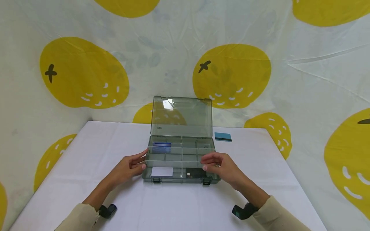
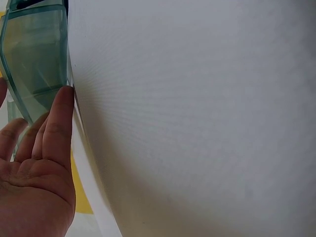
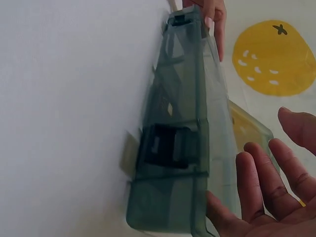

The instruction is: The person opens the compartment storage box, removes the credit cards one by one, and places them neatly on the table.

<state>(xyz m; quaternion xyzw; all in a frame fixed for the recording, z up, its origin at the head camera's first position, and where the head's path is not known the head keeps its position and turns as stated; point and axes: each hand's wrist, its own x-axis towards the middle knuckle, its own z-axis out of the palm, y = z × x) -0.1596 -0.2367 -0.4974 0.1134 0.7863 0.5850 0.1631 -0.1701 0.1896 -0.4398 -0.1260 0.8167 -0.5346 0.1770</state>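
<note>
A grey-green clear plastic box [image 1: 182, 157] lies with its lid [image 1: 182, 117] raised behind it. Inside are a blue card [image 1: 162, 147] at the back left, a white card [image 1: 162, 172] at the front left and a black card [image 1: 196, 173] at the front right. The left hand [image 1: 128, 168] touches the box's left side with its fingers extended; the left wrist view shows those fingers [image 2: 60, 123] against the wall. Over the right front part is the right hand [image 1: 222, 166], nothing visible in it; its fingers [image 3: 264, 182] are spread and relaxed beside the box [image 3: 173, 148].
A light blue card with a dark stripe [image 1: 223, 137] lies on the white table [image 1: 173, 208], right of the box near the back edge. A white cloth with yellow fruit shapes [image 1: 162, 70] hangs behind the table and at both sides.
</note>
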